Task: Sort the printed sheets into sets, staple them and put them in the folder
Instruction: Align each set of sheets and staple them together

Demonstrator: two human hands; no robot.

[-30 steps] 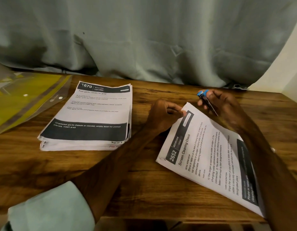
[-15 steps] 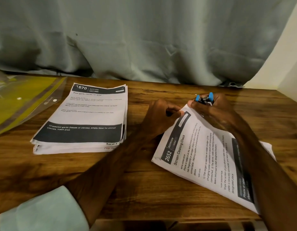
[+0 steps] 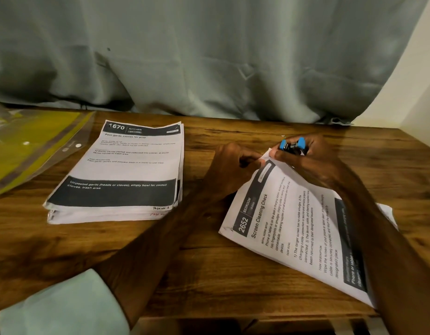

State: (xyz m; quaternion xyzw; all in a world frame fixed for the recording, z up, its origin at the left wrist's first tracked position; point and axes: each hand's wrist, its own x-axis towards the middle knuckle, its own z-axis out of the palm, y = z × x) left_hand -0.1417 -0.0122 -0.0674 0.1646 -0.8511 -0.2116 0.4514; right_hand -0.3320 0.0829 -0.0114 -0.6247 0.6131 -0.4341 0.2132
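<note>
The set of sheets [image 3: 285, 234] I am working on lies on the right half of the table [image 3: 209, 274], turned at a slant, its top page headed "2652 BEDROOM – Screen Cleaning Check". Its far corner is lifted off the wood, while the near end lies flat and runs under my right forearm. My left hand [image 3: 229, 165] pinches that raised corner between thumb and curled fingers. Just beside it my right hand [image 3: 313, 163] is wrapped round a small blue-and-black stapler [image 3: 292, 146], holding it right at the tip of the corner. I cannot tell from this view whether the paper sits inside the stapler's mouth, because my fingers hide it.

To the left, well apart from the set, the thick stack of sheets [image 3: 119, 170] rests flat on the table. Its top page reads "1670 KITCHEN – Peel garlic cloves for prep", with "Page No: 2" handwritten at the near right corner. Farther left, at the table's edge, lies the clear plastic folder [image 3: 27, 146] with yellow showing through it and a snap button on its flap.

My pale green sleeve [image 3: 64, 305] fills the near left corner. Behind the table hangs a grey-green curtain [image 3: 209, 56], and a pale wall [image 3: 416, 81] shows at the far right.
</note>
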